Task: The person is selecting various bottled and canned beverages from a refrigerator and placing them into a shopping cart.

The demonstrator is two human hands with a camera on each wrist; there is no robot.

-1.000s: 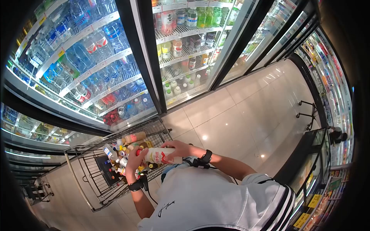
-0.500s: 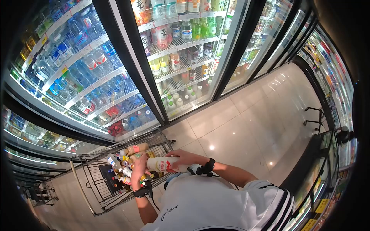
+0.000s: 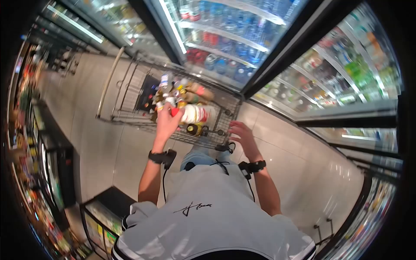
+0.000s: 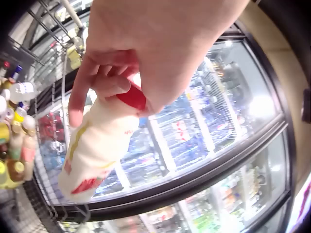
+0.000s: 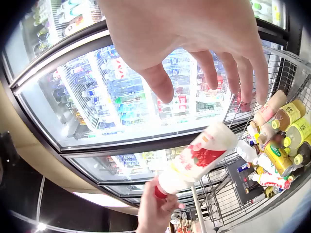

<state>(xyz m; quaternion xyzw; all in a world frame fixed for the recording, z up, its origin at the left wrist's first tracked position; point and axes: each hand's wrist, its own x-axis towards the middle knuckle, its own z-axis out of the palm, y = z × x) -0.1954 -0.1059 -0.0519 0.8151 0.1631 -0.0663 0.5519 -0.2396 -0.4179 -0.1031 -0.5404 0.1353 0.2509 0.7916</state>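
Observation:
A white bottle (image 3: 197,114) with a red cap and red print lies over the loaded shopping cart (image 3: 110,82) in the head view. By its red cap (image 4: 132,98), my left hand (image 3: 167,123) grips the bottle with curled fingers and thumb. The bottle's body (image 5: 199,158) points away from that hand. My right hand (image 3: 245,136) is apart from the bottle, at the cart's right end, fingers spread and holding nothing.
Several drink bottles fill part of the cart, among them a yellow-labelled bottle (image 5: 279,158). Glass-doored coolers (image 3: 216,39) with shelves of drinks stand along the cart's far side. Tiled floor (image 3: 294,160) lies to the right. A low display case (image 3: 115,203) stands behind on the left.
My right hand has let go of the bottle's lower end and moved off to the right. The bottle stays in my left hand, over the cart. The head view has turned.

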